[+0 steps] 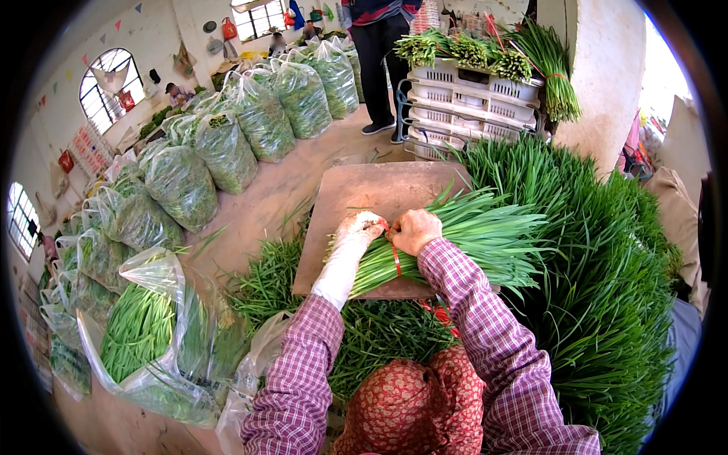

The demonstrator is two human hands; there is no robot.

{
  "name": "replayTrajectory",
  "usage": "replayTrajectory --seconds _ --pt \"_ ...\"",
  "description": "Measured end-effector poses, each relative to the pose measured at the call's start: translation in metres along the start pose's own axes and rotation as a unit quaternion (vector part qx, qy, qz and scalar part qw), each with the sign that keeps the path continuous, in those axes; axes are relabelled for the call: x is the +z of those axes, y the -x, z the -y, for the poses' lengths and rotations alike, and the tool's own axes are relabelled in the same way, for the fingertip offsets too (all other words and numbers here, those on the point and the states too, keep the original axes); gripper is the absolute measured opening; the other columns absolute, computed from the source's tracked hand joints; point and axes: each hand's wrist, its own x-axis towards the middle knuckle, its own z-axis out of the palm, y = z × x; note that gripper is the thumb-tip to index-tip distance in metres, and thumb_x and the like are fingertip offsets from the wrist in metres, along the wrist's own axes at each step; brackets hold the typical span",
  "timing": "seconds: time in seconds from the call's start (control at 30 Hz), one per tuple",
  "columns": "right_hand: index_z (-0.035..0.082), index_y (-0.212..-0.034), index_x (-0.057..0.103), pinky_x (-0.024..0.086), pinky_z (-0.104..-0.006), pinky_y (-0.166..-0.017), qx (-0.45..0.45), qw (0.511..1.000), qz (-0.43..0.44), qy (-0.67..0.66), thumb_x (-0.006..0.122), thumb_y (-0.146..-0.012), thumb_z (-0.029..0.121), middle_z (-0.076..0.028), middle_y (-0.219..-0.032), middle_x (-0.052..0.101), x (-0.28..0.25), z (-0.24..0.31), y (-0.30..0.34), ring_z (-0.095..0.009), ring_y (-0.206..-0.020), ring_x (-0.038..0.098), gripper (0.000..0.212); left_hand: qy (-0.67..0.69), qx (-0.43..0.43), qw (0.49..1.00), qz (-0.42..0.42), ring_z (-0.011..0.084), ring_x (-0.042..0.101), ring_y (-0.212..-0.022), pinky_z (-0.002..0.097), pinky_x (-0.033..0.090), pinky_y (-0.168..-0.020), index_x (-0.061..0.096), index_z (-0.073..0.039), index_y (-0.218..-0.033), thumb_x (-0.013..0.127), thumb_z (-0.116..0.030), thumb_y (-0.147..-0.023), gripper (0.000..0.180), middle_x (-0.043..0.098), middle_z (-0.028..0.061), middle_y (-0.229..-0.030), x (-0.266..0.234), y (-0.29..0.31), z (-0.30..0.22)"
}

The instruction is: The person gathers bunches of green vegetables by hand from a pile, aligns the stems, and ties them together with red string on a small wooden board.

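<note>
A bunch of long green chives (462, 235) lies across a brown board (364, 193), its leaf tips pointing right. A red band (395, 258) runs around the bunch near its cut ends. My left hand (359, 228), in a white glove, pinches the band at the top of the bunch. My right hand (413, 230), bare, presses on the bunch right beside it and grips the same band. Both my sleeves are purple plaid.
A big heap of loose chives (607, 265) lies to the right, with more in front of the board. An open clear bag of chives (144, 334) stands at lower left. Filled bags (262, 117) line the left side. White crates (462, 102) topped with tied bunches stand behind, next to a standing person (379, 61).
</note>
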Motion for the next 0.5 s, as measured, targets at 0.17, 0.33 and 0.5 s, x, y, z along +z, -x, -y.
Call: replayTrajectory --seconds 0.17,0.33,0.5 --pt "0.020 -0.084 0.075 0.039 -0.0395 -0.098 -0.011 1.000 -0.021 -0.009 0.066 -0.076 0.030 -0.010 -0.093 0.069 0.002 0.001 0.003 -0.027 -0.098 0.060 0.016 -0.046 0.025 0.999 0.004 0.0123 0.061 -0.083 0.0269 0.048 -0.078 0.068 -0.004 -0.090 0.065 0.003 -0.077 0.016 0.067 0.0033 -0.086 -0.001 0.002 -0.001" --pt "0.018 -0.073 0.072 0.040 -0.0404 -0.094 -0.047 0.997 -0.056 -0.039 0.069 -0.073 0.030 -0.009 -0.087 0.068 0.011 -0.004 0.003 -0.028 -0.094 0.060 0.012 -0.134 0.105 0.985 0.013 0.0184 0.062 -0.084 0.0313 0.048 -0.077 0.067 -0.007 -0.093 0.065 -0.006 -0.077 0.016 0.066 0.0089 -0.087 -0.005 0.014 -0.009" --pt "0.013 -0.069 0.069 0.045 -0.0407 -0.079 -0.112 0.980 -0.153 -0.055 0.071 -0.072 0.031 -0.008 -0.074 0.064 0.022 -0.023 0.004 -0.028 -0.082 0.060 0.018 -0.254 0.118 0.957 0.078 0.0271 0.056 -0.105 0.0373 0.043 -0.091 0.058 -0.007 -0.112 0.072 -0.022 -0.073 0.044 0.061 0.0139 -0.110 -0.011 0.034 -0.027"
